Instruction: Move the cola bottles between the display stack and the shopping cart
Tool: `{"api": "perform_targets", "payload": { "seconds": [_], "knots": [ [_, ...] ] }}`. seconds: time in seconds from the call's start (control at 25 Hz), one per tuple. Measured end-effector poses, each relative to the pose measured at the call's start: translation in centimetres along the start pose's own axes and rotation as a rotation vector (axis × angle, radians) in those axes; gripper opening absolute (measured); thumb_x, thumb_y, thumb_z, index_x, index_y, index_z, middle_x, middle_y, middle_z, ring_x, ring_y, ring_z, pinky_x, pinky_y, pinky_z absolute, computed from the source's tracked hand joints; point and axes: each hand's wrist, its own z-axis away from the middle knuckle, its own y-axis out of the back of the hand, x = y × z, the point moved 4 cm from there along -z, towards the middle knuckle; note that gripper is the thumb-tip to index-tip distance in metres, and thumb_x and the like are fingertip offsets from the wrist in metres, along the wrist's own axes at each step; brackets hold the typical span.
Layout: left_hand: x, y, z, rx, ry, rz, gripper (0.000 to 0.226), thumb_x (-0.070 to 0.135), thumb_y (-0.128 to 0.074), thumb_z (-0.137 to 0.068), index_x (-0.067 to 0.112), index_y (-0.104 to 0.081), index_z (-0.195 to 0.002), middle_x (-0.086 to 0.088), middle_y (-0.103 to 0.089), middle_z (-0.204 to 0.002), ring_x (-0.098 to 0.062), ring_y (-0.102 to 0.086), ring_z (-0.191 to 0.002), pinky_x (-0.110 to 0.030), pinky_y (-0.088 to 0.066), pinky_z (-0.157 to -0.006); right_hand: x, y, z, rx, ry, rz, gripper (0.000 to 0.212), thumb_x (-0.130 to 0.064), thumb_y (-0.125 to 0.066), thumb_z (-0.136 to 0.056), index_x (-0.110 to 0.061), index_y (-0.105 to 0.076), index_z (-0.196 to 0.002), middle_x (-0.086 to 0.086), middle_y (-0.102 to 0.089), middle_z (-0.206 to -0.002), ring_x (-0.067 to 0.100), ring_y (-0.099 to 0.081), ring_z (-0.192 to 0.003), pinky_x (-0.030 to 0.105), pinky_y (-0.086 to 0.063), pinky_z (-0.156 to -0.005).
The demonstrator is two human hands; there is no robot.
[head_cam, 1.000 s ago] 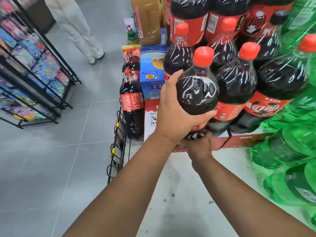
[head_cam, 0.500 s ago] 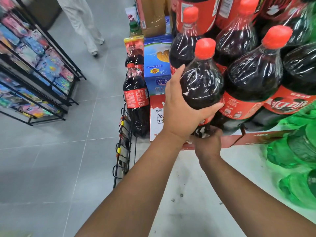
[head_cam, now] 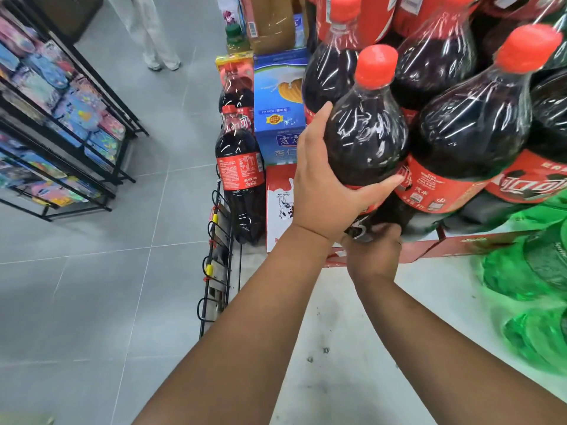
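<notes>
At the far left of the frame a black wire rack of colourful packets (head_cam: pixel 55 118) stands well apart on the grey tiled floor (head_cam: pixel 92 286), out of the way. Left of centre, a smaller dark cola bottle with a red label (head_cam: pixel 241 176) stands upright beside a blue carton (head_cam: pixel 280 108) and a white box with a cow print (head_cam: pixel 280 207), with a black wire hook rail (head_cam: pixel 214 265) below them. In the centre, the left hand (head_cam: pixel 325 191) wraps its spread fingers and thumb around the belly of a large, red-capped, dark cola bottle (head_cam: pixel 368 133) at the front edge of the display stack (head_cam: pixel 460 102), while the right hand (head_cam: pixel 374 250) cups the bottle's base from beneath. This looks like the lift-off step: the next move probably calls for raising the bottle clear and drawing it back. The neighbouring bottles press right against it, so they may shift. At the right, green plastic bottles (head_cam: pixel 527 265) crowd the path. No cart shows.
</notes>
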Motion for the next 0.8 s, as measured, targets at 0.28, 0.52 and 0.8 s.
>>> {"api": "perform_targets", "payload": {
  "seconds": [0.28, 0.52, 0.8],
  "knots": [
    [-0.4, 0.0, 0.3, 0.011, 0.038, 0.024, 0.117, 0.045, -0.089, -0.061, 0.010, -0.027, -0.155, -0.012, -0.042, -0.154, -0.028, -0.043, -0.144, -0.053, -0.038, -0.117, -0.5, 0.5, -0.1, -0.089, -0.015, 0.166, 0.049, -0.031, -0.083, -0.070, -0.017, -0.037, -0.067, -0.002, -0.047, -0.059, 0.024, -0.044, -0.060, 0.032, -0.033, -0.056],
    [-1.2, 1.5, 2.5, -0.132, 0.175, -0.056, 0.118, 0.042, -0.089, -0.069, 0.040, -0.010, -0.156, -0.001, -0.034, -0.164, -0.017, -0.037, -0.149, -0.045, -0.039, -0.118, -2.2, 1.7, -0.6, -0.256, 0.179, 0.516, 0.045, -0.048, -0.078, -0.074, -0.014, -0.049, -0.071, -0.003, -0.054, -0.062, 0.022, -0.055, -0.062, 0.029, -0.032, -0.053],
    [0.5, 3.5, 7.7, -0.419, 0.294, -0.388, 0.096, 0.047, -0.076, -0.087, 0.022, -0.021, -0.161, 0.000, -0.040, -0.159, -0.016, -0.037, -0.144, -0.034, -0.034, -0.114, -2.4, 6.7, 1.8, -0.356, 0.321, 0.937, 0.044, -0.046, -0.071, -0.076, -0.024, -0.061, -0.113, 0.006, -0.064, -0.111, 0.030, -0.058, -0.107, 0.033, -0.049, -0.079]
  ]
}}
